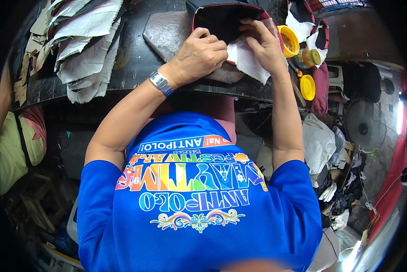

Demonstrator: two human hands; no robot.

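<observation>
A black, open-topped piece with red edging, perhaps a shoe upper, lies at the far side of the dark worktable. White lining cloth hangs out of its near side. My left hand is closed at the piece's near left edge, fingers curled and pressed together; what lies under the fingertips is hidden. My right hand reaches over the right rim, its bent fingers apart against the inside and its thumb beside the white cloth. Beneath the piece and to its left lies a flat, worn slab.
Layered black pieces with white cloth are stacked on the table at left. To the right are a yellow tub, a jar, a yellow lid and more red-edged pieces. A fan stands farther right.
</observation>
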